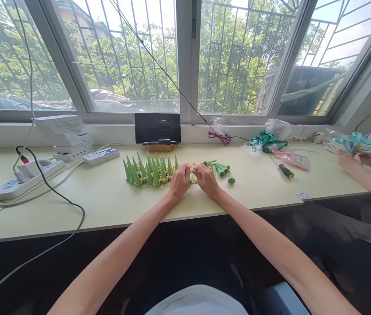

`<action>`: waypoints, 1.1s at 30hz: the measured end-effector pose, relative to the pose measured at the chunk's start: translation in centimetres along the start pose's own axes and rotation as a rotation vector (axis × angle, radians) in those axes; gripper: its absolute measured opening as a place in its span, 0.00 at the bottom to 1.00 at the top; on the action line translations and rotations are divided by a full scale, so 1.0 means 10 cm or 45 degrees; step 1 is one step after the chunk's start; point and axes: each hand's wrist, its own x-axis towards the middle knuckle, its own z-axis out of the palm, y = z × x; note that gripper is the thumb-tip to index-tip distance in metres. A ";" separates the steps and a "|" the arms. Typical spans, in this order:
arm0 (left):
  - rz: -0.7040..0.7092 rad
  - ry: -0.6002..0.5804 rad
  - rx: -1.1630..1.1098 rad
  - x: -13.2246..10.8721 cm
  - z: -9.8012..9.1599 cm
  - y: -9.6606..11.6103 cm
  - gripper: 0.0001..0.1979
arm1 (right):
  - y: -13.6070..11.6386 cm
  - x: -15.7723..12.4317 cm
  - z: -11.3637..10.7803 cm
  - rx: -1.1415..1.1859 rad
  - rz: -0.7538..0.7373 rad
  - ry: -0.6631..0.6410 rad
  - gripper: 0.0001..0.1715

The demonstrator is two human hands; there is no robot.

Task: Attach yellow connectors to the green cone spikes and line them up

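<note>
Across the far wall, barred windows (185,57) with trees beyond. Beneath, a long pale desk (106,201) running left to right. Far left on it, a stack of white boxes (65,135) and a power strip (18,181). At the far middle, a dark screen (157,128) propped upright. Far right, another person's hand (347,161) by plastic bags (357,142).

Mid-desk, a row of green cones (149,170) standing points up, just left of the left hand (179,181). Loose cones (221,168) lying just right of the right hand (206,179). Hands almost touching, knuckles up, fingers curled narrow at the row's right end. Perhaps pinching a cone, but fingertips hidden, so cannot tell.
</note>
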 end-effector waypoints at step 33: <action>-0.032 -0.018 0.093 0.01 -0.01 -0.01 0.14 | -0.01 0.01 -0.03 -0.031 0.113 0.262 0.17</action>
